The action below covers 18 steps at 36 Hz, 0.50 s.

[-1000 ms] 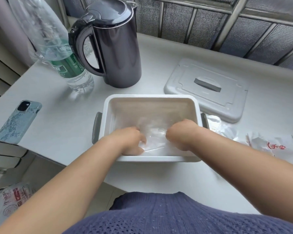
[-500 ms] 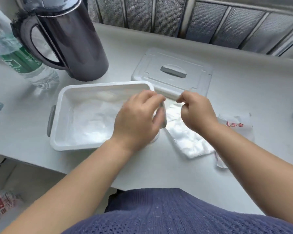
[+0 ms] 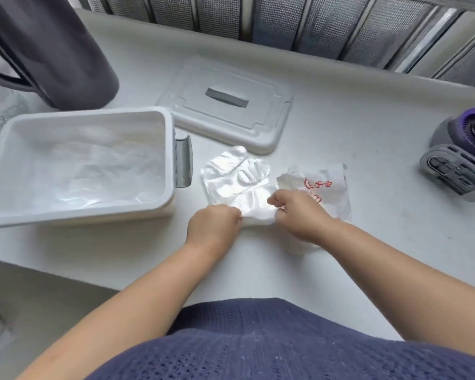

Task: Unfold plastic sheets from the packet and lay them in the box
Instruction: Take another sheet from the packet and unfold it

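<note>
both hands are down on the white tabletop (image 3: 354, 127), close together but not touching, each clamped on the near edge of a flat stack of folded plastic sheets (image 3: 235, 185). the left hand (image 3: 213, 224) is knuckles-up with its fingers curled onto the stack's near left corner, and the right hand (image 3: 299, 215) pinches the near right corner with fingers and thumb. the stack lies flat just to the right of the box (image 3: 80, 213), near its grey side handle (image 3: 183, 163) but apart from it. the torn white packet (image 3: 327, 185) with red print lies right beside the stack on its right, partly under the right wrist. the box is a white rectangular tub standing open, with crumpled clear sheets (image 3: 88, 171) already lying across its bottom. its white lid (image 3: 231, 113) rests flat on the tabletop behind the stack, its grey grip facing up. a dark kettle (image 3: 52, 50) stands behind the box at far left, and a grey and purple device (image 3: 461, 160) sits at the right edge, well apart from the hands.
</note>
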Each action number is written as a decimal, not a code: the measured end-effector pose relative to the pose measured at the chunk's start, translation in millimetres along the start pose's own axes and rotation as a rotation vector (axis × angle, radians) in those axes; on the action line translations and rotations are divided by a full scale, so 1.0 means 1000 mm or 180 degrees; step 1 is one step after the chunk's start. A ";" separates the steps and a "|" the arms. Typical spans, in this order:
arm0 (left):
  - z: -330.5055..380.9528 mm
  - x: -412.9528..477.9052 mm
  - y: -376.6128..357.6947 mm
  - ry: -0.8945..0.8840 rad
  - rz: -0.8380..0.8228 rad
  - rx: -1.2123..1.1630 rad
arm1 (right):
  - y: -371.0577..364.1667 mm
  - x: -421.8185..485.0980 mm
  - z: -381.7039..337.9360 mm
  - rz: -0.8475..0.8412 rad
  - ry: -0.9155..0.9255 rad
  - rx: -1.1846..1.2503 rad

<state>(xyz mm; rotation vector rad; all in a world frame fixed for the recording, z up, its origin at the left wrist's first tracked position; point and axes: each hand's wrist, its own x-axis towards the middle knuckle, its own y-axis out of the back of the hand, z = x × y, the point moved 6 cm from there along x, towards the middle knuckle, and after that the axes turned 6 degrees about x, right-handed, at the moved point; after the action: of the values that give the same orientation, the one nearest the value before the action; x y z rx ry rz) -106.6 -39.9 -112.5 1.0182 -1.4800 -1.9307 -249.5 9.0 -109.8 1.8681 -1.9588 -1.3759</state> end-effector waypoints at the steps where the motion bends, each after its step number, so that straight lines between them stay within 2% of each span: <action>1: -0.008 0.001 0.001 0.0249 0.0040 -0.0300 | 0.001 0.000 -0.003 0.0037 0.0057 0.0013; 5: -0.026 0.000 0.015 0.0927 0.0029 -0.1517 | 0.008 -0.002 -0.017 0.0366 0.0316 0.0326; 9: -0.021 -0.002 0.017 0.1004 -0.0332 -0.2961 | 0.014 -0.008 -0.030 0.0661 0.0447 0.0855; 11: -0.020 -0.004 0.020 0.1025 -0.0378 -0.3156 | 0.017 -0.010 -0.035 0.0795 0.0504 0.1001; 16: -0.023 -0.005 0.037 0.1134 0.0077 -0.3282 | 0.026 -0.014 -0.040 0.1097 0.0580 0.1356; 18: -0.024 -0.005 0.045 0.0990 0.0325 -0.2897 | 0.025 -0.016 -0.043 0.1109 0.0625 0.1340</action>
<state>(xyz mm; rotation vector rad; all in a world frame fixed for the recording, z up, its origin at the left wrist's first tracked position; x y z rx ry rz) -87.3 -63.0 -71.6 0.7282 -0.3675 -1.9278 -236.9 -3.9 -60.6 1.6096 -2.4524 -0.6990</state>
